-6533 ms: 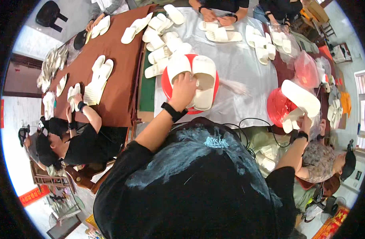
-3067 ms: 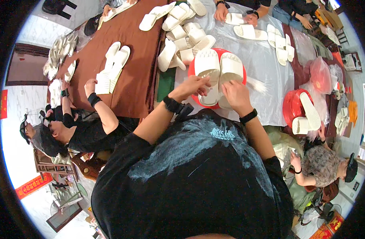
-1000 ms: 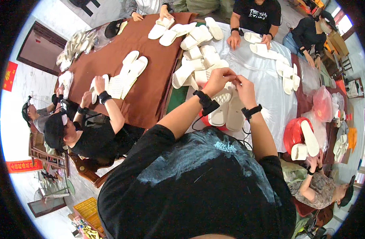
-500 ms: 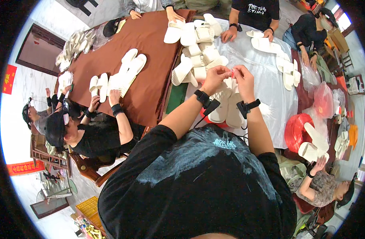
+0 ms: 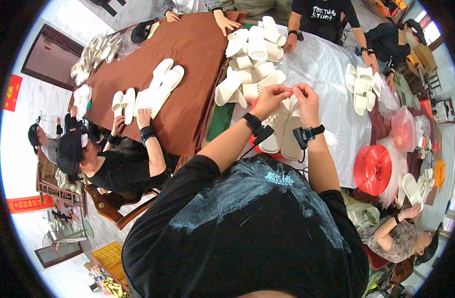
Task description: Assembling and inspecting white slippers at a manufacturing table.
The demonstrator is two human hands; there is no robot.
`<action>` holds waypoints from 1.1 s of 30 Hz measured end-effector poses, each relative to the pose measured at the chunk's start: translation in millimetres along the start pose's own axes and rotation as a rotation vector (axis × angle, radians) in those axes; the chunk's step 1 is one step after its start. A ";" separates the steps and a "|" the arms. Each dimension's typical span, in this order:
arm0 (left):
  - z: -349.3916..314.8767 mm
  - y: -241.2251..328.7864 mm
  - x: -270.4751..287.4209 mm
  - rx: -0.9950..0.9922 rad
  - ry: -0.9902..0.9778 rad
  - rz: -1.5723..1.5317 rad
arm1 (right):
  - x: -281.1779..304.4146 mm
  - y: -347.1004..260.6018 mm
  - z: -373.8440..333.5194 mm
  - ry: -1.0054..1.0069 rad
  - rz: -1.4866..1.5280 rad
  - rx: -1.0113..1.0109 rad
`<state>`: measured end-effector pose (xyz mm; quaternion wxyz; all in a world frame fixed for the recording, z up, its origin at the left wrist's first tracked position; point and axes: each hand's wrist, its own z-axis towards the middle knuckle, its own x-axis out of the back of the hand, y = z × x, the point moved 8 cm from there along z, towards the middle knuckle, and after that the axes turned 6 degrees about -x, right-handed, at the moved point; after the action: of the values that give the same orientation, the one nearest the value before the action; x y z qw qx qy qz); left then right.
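My left hand [image 5: 272,102] and my right hand [image 5: 307,104] are close together in front of me, fingertips pinched on a thin red strip [image 5: 291,91] between them. Much of the strip is hidden by the fingers. Right under my hands lies a pair of white slippers [image 5: 291,141], soles partly showing, with red material [image 5: 257,145] peeking out at their left side. A heap of white slippers [image 5: 252,62] lies just beyond my left hand.
A red roll of plastic twine [image 5: 372,170] and a pink plastic bag [image 5: 403,128] are to my right. A stack of slippers [image 5: 361,87] lies at the far right of the plastic-covered table [image 5: 326,64]. Co-workers surround the tables; one handles slippers [image 5: 163,87] on the brown table [image 5: 123,74].
My hands barely moved. Across the table, a co-worker's slippers joined the right-hand stack. A hand at the far side let go of a slipper. The lower-right co-worker moved slippers away from the red roll.
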<state>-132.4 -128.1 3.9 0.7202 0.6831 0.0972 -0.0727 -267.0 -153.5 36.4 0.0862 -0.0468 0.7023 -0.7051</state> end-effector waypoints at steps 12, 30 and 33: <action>-1.6 3.5 -0.7 0.013 0.029 0.027 | 3.1 14.0 1.3 -0.069 0.120 -0.064; -3.2 5.5 -1.5 -0.030 0.010 0.191 | -0.2 15.6 1.5 -0.118 0.028 -0.118; -3.6 3.4 -0.4 -0.026 0.015 0.174 | -2.0 14.5 1.3 -0.134 0.046 -0.123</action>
<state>-132.1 -124.3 7.2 0.7318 0.6801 0.0437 -0.0035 -263.9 -154.4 22.1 0.1462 -0.0828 0.7377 -0.6539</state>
